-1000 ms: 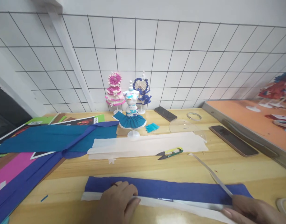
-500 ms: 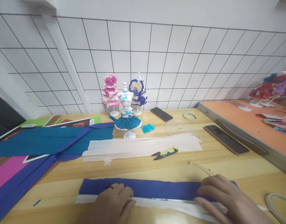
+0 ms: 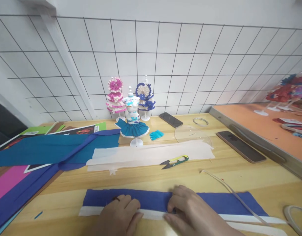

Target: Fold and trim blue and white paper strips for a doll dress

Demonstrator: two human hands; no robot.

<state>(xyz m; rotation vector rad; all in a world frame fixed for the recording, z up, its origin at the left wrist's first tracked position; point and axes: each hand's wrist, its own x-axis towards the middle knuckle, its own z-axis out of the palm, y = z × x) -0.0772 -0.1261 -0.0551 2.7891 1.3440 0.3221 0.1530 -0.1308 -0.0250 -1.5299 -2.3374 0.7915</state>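
Note:
A long blue crepe paper strip lies across the near table, with a white strip along its lower edge. My left hand rests on the left part of both, its fingers bent over the blue and its thumb by the white edge. Further right, my right hand is curled on the same strip, thumb near the white edge; its fingertips are partly hidden. A thin pale band crosses the strip's right end. Thread snips lie beyond the hands.
A small dress form in a teal skirt stands behind a pale paper strip. Teal paper covers the left. Two phones, a clear disc and a tape ring lie around. An orange board is at right.
My right hand has moved left along the blue strip toward my left hand, uncovering the strip's right end and the pale band. My left hand stays in place.

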